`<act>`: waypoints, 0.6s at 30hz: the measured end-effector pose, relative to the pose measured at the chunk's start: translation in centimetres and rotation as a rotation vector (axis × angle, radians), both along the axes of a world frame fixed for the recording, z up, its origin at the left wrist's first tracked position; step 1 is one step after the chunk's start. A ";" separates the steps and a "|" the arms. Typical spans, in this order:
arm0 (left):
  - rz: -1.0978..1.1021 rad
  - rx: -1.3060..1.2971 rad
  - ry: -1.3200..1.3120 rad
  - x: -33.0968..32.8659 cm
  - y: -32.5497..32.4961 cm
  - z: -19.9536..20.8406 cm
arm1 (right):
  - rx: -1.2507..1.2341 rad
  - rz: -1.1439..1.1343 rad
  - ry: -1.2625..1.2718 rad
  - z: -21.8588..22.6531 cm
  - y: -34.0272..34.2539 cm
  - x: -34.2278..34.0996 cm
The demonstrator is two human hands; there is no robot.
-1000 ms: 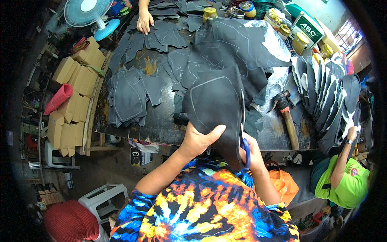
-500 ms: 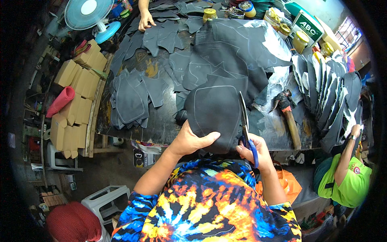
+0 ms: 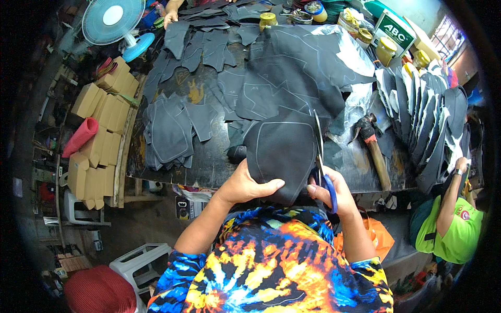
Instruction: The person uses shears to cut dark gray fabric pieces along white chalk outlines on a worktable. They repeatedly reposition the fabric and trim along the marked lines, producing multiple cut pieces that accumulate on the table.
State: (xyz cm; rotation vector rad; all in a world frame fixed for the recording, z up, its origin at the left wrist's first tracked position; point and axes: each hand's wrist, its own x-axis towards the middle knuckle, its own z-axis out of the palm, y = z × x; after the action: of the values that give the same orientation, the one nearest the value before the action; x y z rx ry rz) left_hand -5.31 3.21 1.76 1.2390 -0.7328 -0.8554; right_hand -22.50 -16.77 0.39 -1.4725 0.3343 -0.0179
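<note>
My left hand [image 3: 246, 187] grips a black sheet piece [image 3: 279, 148] by its near left edge, thumb lying on top. A pale rounded outline is drawn on that piece. On its right side, my right hand [image 3: 336, 192] is closed around the blue handles of a pair of scissors [image 3: 320, 143]. The blades point away from me along the sheet's right edge; how far apart they are is hard to make out. Beyond the held piece lies a larger black sheet [image 3: 297, 68] with several pale outlines. To the left is a stack of cut black pieces [image 3: 167, 128].
A hammer [image 3: 373, 151] lies on the dark table [image 3: 203, 175], right of the scissors. Folded black-and-white pieces [image 3: 422, 115] stand farther right, near a co-worker in a green shirt [image 3: 456, 229]. Another person's hand [image 3: 170, 19] is far left, near a fan [image 3: 112, 21] and jars.
The held piece has tilted slightly, its near corner now lower, and the scissors' tips reach a little farther up its edge. The far-left person's hand has moved left, and a black piece there has shifted.
</note>
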 end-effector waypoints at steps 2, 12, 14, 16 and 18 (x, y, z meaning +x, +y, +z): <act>-0.062 0.022 -0.023 0.2 0.1 0.0 | 0.054 -0.019 -0.023 0.5 -0.2 0.4; -0.191 0.098 0.019 3.6 2.1 1.6 | -0.070 0.096 0.024 2.2 -1.7 -0.3; -0.259 0.196 0.177 5.7 2.9 2.2 | -0.035 0.137 0.046 2.7 -2.3 -0.9; -0.296 0.151 0.123 7.8 3.6 2.4 | -0.041 0.150 0.105 3.0 -2.5 -1.4; -0.377 0.115 -0.028 10.3 4.1 2.5 | -0.020 0.145 0.085 2.9 -2.2 -1.4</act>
State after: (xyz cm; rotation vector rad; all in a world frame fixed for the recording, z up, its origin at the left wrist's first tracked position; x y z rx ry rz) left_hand 4.94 7.29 4.27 1.2344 -0.9688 -1.2040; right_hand -23.89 -18.94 3.34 -1.5168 0.2965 0.1585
